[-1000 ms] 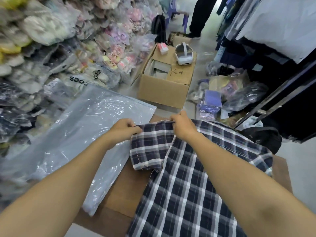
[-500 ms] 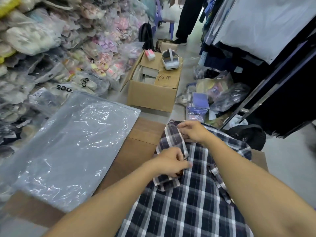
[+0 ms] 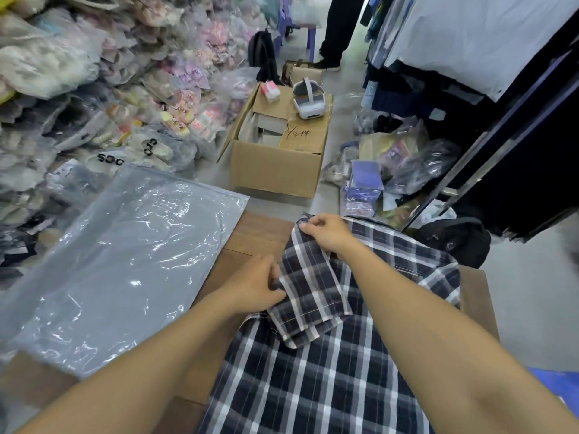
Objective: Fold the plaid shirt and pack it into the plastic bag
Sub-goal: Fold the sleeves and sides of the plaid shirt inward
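The plaid shirt (image 3: 316, 380) fills the lower centre of the frame, spread over a brown cardboard surface (image 3: 250, 236) with its near part running out of the bottom edge. It looks like thin woven cotton: light, limp, not slippery, likely to sag and lose its crease wherever it is unsupported, so it is best taken by seams, hems and corners rather than mid-panel. At centre frame the left hand (image 3: 255, 288) is closed in a pinch on the left edge of the sleeve (image 3: 313, 296), which lies turned in over the body. Just beyond, the right hand (image 3: 326, 231) is closed, fingertips pinching the cloth at the shoulder or collar corner. To the left, apart from the shirt, the clear plastic bag (image 3: 125, 264) lies flat and empty. Farther, at upper centre, stands an open cardboard box (image 3: 275, 170).
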Demonstrator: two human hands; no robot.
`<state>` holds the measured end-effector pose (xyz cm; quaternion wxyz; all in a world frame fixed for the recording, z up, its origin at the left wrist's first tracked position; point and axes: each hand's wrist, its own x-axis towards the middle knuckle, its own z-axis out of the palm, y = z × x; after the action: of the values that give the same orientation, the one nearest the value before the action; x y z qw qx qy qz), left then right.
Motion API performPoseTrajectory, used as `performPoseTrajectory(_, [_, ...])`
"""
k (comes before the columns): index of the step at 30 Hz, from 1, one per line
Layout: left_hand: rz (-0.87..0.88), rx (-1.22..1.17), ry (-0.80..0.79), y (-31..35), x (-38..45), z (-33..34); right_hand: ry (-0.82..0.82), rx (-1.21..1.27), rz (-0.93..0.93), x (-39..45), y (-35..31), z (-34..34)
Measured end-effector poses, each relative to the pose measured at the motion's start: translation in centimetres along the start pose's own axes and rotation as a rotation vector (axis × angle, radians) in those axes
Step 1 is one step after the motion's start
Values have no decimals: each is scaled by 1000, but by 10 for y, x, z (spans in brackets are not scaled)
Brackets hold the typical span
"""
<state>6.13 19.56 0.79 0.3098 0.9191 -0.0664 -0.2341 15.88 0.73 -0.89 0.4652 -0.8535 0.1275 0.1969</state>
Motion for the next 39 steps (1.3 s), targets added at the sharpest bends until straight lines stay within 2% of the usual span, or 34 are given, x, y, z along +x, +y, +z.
performPoseTrajectory(2, [-45, -56, -213, -11, -9, -3, 15, -20, -22, 6, -4, 8])
performPoseTrajectory(4, [-25, 10, -279, -21, -16, -2, 30, -15, -19, 11, -6, 15])
performPoseTrajectory(8, [69, 114, -199, -31, -17, 2, 46, 5, -3, 20, -5, 23])
performPoseTrajectory(17, [137, 320, -254, -37, -10, -3, 114, -131, -128, 13, 1, 27])
performPoseTrajectory(20, [148, 363, -275, -33, -12, -7, 61, -134, -102, 4, -5, 21])
performPoseTrajectory(24, [227, 299, -47, -18, -10, -5, 85, -344, -97, -8, -14, 0])
performPoseTrajectory(26, [261, 277, -17, -17, -9, 0, -60, -411, -4, -19, -19, -14])
performPoseTrajectory(28, [241, 211, -68, -19, -8, 5, -280, -436, 155, -30, -18, -25])
performPoseTrajectory(30, [223, 180, -79, -22, -7, 6, -407, -469, 241, -37, -12, -31])
performPoseTrajectory(39, [301, 357, -208, -25, -3, 0, -328, -422, 181, -32, 23, -41])
